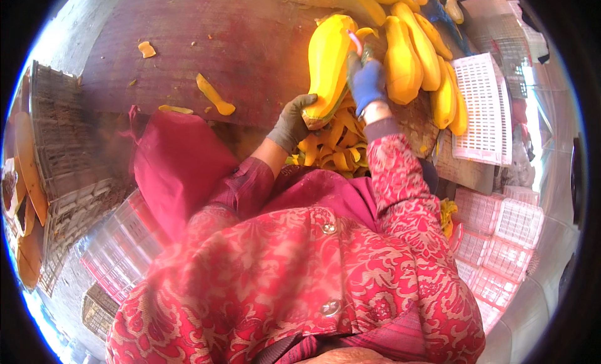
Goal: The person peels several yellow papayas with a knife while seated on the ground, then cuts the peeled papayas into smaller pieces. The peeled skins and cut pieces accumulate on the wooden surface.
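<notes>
My left hand (295, 119), in a grey glove, grips the lower end of a large yellow squash (327, 59) that is mostly peeled, with green streaks along its right side. At the squash's right edge, my right hand (368, 82) wears a blue glove and is closed on a tool with a pink part (355, 41), probably a peeler; its blade is hidden. A curl of yellow peel (366, 32) stands by the tool. Below both hands lies a heap of orange and yellow peel strips (335, 145). Peeled yellow squashes (403, 63) lie just right of my right hand.
More squashes (342, 2) lie at the far edge of the reddish table (188, 49), with peel scraps (213, 95) on its left part. White plastic crates (479, 106) stand at the right, with stacked crates (502, 237) below. Dark crates (70, 129) are at the left.
</notes>
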Demonstrator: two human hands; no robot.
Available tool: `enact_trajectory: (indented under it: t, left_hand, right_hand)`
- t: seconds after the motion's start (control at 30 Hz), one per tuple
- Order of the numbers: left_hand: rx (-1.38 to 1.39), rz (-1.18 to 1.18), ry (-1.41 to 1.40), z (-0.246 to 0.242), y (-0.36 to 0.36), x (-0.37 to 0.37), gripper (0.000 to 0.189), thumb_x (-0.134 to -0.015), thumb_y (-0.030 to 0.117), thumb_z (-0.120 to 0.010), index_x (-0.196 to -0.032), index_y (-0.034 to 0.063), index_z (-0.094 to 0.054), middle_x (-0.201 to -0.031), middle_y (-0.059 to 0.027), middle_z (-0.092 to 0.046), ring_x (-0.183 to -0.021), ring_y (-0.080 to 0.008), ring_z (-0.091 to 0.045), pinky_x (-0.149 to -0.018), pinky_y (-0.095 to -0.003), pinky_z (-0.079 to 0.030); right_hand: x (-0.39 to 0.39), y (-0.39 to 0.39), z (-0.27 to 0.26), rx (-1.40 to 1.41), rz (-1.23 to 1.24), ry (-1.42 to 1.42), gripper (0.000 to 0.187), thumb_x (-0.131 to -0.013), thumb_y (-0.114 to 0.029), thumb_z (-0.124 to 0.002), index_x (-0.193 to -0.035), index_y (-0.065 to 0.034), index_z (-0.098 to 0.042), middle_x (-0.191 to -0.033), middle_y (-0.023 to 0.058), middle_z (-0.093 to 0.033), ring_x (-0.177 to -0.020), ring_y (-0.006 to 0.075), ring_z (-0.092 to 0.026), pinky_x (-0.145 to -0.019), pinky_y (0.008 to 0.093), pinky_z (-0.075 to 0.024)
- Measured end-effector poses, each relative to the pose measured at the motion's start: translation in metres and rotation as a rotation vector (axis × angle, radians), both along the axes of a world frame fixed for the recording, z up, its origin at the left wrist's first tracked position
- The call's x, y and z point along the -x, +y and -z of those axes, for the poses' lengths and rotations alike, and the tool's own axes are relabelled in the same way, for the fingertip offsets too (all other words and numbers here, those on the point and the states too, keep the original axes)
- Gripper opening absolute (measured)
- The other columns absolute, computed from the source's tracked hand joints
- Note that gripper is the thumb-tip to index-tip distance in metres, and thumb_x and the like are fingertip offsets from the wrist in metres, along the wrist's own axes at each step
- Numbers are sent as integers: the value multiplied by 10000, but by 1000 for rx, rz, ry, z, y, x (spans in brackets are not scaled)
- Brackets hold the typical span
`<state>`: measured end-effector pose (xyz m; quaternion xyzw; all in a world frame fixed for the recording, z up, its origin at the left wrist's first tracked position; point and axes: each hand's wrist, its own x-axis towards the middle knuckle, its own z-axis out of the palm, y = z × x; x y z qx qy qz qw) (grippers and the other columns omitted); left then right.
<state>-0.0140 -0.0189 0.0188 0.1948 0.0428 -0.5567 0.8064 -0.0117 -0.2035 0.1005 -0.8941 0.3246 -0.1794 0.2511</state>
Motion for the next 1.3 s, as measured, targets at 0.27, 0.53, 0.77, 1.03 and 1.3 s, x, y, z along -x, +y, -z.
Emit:
enact_trajectory:
  t: [0.27,0.53,0.77,1.03,1.3]
  left_hand:
    - [63,-95,83,-8,-5,1,526,-801,368,-663,-1150,-20,-596,-950,-163,-689,-802,-335,-672,-665,-446,-535]
    - [135,12,-18,7,-3,-7,538,-803,432,-640,-1124,1,-607,-909,-146,-681,-701,-294,-649,-524,-383,-469]
    - [26,-19,-42,19,-2,-2,583,-790,429,-646,-1184,2,-586,-1006,-139,-674,-779,-274,-652,-540,-381,-499]
    - [-3,-178,181,-6,-6,-6,512,-789,410,-643,-1152,51,-610,-998,-139,-679,-752,-311,-654,-487,-392,-479]
    - [84,-49,22,-2,13,0,532,-845,399,-643,-1272,91,-572,-1184,-130,-644,-1078,-293,-609,-953,-475,-490]
  right_hand:
    - [150,107,-21,-327,-408,-195,454,-979,-267,-557,-1408,-126,-516,-1092,111,-651,-686,173,-556,-584,295,-466]
    - [36,-21,-48,-830,55,-267,445,-994,-394,-556,-1266,-45,-606,-644,-85,-444,-484,39,-386,-414,243,-349]
    - [-6,-21,-1,-748,24,-281,210,-965,-222,-618,-1091,-54,-632,-633,-38,-524,-512,72,-471,-446,249,-378]
    - [171,112,-30,-643,-491,-154,428,-933,-182,-609,-1347,-84,-564,-1004,48,-723,-698,54,-586,-637,274,-488]
    - [200,62,-9,-1197,11,-294,403,-940,-357,-605,-1257,-108,-619,-602,-43,-447,-440,67,-406,-392,255,-438]
